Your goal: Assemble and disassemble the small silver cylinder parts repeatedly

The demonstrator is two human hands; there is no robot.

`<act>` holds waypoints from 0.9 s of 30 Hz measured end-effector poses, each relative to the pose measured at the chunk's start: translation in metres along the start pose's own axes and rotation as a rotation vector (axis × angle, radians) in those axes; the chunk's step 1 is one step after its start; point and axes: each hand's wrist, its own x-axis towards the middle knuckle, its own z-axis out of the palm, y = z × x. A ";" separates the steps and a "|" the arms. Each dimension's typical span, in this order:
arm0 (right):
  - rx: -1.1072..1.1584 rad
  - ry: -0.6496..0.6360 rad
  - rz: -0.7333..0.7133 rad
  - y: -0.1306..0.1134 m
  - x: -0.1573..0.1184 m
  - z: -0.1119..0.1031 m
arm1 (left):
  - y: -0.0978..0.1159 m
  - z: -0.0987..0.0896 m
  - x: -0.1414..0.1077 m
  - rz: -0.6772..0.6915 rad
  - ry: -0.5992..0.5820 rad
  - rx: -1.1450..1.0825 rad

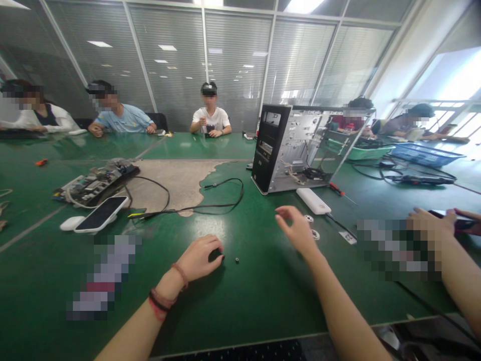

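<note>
Left hand (199,259): curled, fingers arched down toward the green surface (240,311) – a small black part (222,257) sat at the fingertips; whether it was clamped could not be told.
Right hand (296,231): raised above the surface, fingers apart, nothing held.
Loose piece: a small black ring (237,259) lay between the hands, nearer the left.
Co-worker: at right, another person's hand (428,225) held a dark smartphone (441,214).
Close by: a white power bank (313,201), a red-handled screwdriver (336,189), and at left a phone (101,214) beside a white mouse (71,223).
Mid-table: a circuit board (95,184) trailing a black cable (225,198); an open black PC tower (289,150).
Beyond: seated people, a blue basket (424,154).
</note>
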 end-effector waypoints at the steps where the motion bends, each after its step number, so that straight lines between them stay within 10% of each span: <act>1: 0.065 -0.191 -0.079 -0.013 -0.005 0.010 | -0.001 0.000 0.000 -0.003 0.007 0.004; 5: 0.112 -0.607 -0.262 -0.050 -0.026 0.041 | -0.003 0.001 0.001 -0.004 0.038 0.020; 17: 0.039 -0.625 -0.355 -0.060 -0.037 0.055 | -0.002 0.002 0.002 -0.008 0.041 0.015; 21: 0.087 -0.497 -0.280 -0.046 -0.019 0.033 | -0.003 0.001 0.002 -0.005 0.045 0.009; 27: -0.011 0.056 0.110 0.029 0.010 -0.032 | -0.003 0.000 0.001 -0.008 0.025 0.031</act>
